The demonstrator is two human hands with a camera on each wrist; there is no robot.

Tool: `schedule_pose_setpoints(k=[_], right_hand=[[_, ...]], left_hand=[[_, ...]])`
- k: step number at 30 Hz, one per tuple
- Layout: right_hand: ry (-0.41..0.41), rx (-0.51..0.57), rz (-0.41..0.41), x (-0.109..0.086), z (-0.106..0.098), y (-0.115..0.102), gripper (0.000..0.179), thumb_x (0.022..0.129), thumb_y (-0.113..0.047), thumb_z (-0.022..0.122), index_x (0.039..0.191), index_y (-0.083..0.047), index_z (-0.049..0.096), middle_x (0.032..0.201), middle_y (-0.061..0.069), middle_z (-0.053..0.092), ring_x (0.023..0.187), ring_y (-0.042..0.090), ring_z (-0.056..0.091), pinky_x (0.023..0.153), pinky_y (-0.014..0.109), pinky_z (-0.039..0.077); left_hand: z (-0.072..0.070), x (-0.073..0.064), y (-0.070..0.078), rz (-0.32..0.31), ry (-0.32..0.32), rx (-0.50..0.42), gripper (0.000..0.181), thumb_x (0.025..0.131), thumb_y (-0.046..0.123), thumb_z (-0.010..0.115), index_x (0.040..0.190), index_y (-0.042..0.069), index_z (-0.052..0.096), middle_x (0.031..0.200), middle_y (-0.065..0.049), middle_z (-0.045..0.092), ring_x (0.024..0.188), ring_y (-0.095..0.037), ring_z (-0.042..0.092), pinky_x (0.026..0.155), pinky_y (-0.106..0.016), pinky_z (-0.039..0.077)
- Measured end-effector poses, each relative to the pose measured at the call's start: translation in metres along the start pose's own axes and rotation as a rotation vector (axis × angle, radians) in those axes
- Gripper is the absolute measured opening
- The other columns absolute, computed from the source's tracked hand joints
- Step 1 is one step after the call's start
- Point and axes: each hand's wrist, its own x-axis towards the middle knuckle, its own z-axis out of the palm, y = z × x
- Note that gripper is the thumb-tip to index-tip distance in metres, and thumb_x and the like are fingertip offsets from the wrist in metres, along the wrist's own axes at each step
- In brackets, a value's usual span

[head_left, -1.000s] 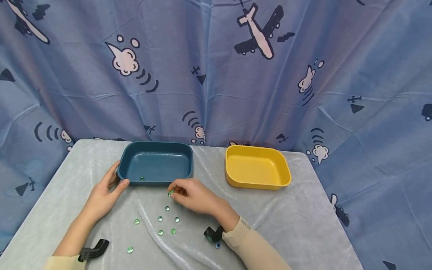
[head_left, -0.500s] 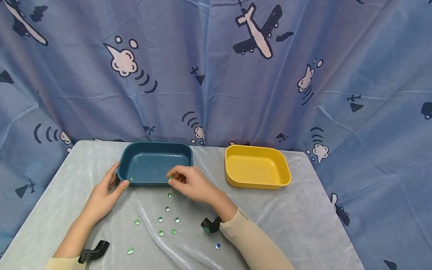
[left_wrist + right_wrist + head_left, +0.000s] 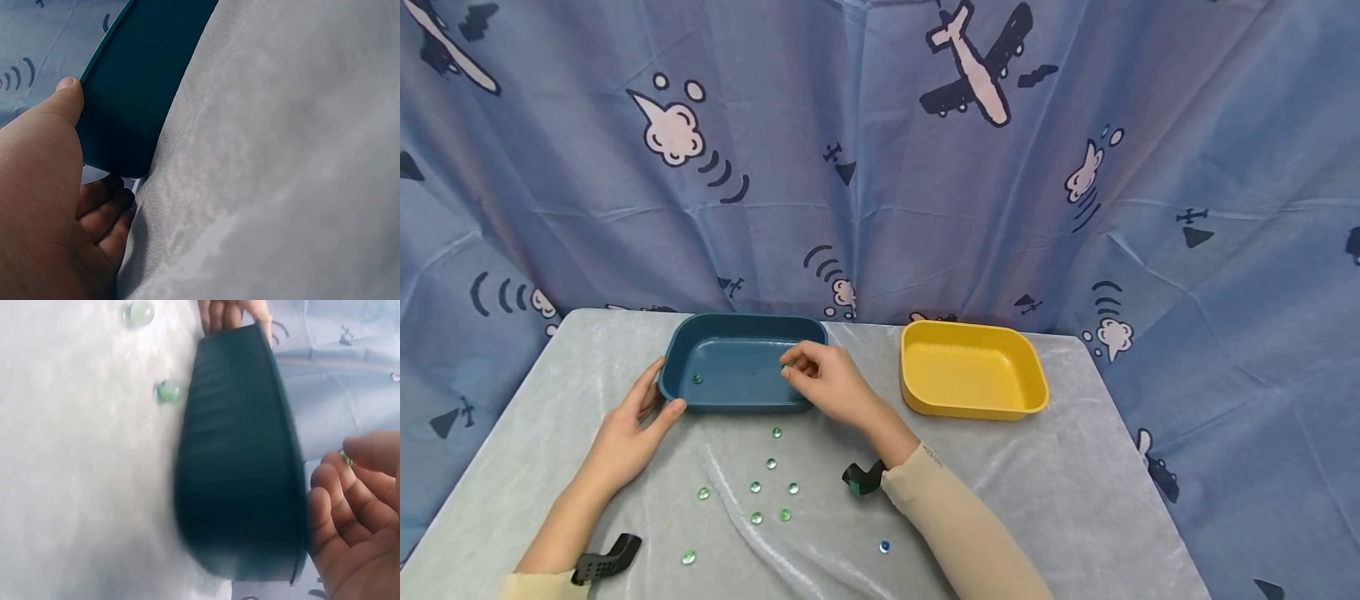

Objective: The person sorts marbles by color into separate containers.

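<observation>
Head: R hand [image 3: 833, 382] pinches grn gem [image 3: 347, 459] o/ tub [image 3: 733, 362]

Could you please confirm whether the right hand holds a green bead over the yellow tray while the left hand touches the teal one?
Not quite: in the head view, the right hand holds the green bead over the teal tray, not the yellow tray. The rest is right.

Left hand [image 3: 628, 432] and right hand [image 3: 829, 382] at the blue tray [image 3: 730, 362]

The left hand holds its near left corner, thumb on the front rim, fingers at the side. The right hand is above its right part, thumb and forefinger in a pinch, other fingers bent.
</observation>
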Motion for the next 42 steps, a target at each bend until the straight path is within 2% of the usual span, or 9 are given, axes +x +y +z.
schedule_pose_setpoints(k=[5,15,26,31,39,42], right_hand=[[0.041,-0.004,0.031,0.006,-0.003,0.009,0.021,0.108,-0.015,0.071,0.123,-0.001,0.076,0.093,-0.002,0.072,0.077,0.015,0.063,0.067,0.026,0.053],[0.04,-0.016,0.033,0.008,-0.002,0.01,0.023,0.108,-0.016,0.071,0.123,0.0,0.076,0.091,-0.003,0.072,0.075,0.013,0.062,0.065,0.026,0.052],[0.033,-0.024,0.041,0.006,-0.003,0.007,0.021,0.108,-0.016,0.071,0.122,-0.002,0.077,0.091,-0.003,0.07,0.075,0.013,0.06,0.064,0.025,0.05],[0.034,-0.025,0.037,0.004,-0.003,0.005,0.015,0.108,-0.015,0.071,0.119,-0.007,0.078,0.091,-0.003,0.071,0.075,0.013,0.06,0.064,0.025,0.051],[0.025,-0.002,0.014,-0.001,-0.001,0.001,0.018,0.108,-0.013,0.071,0.12,-0.001,0.077,0.091,-0.002,0.072,0.074,0.012,0.06,0.064,0.024,0.051],[0.024,0.004,0.0,-0.004,0.002,0.0,0.016,0.107,-0.012,0.071,0.118,-0.003,0.077,0.091,-0.003,0.072,0.073,0.011,0.061,0.064,0.024,0.051]], left_hand=[[0.0,0.002,-0.001,0.018,0.001,-0.012,0.085,0.111,0.038,0.068,0.178,0.021,0.019,0.159,-0.035,0.047,0.139,-0.06,0.053,0.109,-0.081,0.04],[0.001,0.002,-0.003,0.019,0.004,-0.015,0.085,0.111,0.037,0.068,0.178,0.021,0.019,0.16,-0.035,0.046,0.14,-0.06,0.053,0.109,-0.079,0.041],[0.002,0.002,-0.003,0.011,0.0,-0.012,0.085,0.111,0.039,0.067,0.178,0.021,0.018,0.16,-0.036,0.045,0.14,-0.061,0.052,0.11,-0.08,0.04],[0.001,0.001,-0.002,0.011,-0.003,-0.006,0.085,0.111,0.039,0.067,0.178,0.021,0.018,0.16,-0.036,0.045,0.14,-0.061,0.052,0.109,-0.08,0.041],[0.0,0.002,-0.002,-0.001,-0.004,-0.001,0.085,0.111,0.04,0.067,0.178,0.022,0.018,0.16,-0.036,0.046,0.14,-0.06,0.053,0.109,-0.079,0.041],[0.0,0.001,-0.003,-0.006,-0.007,-0.001,0.085,0.111,0.04,0.067,0.178,0.022,0.018,0.16,-0.036,0.045,0.14,-0.06,0.052,0.109,-0.08,0.041]])
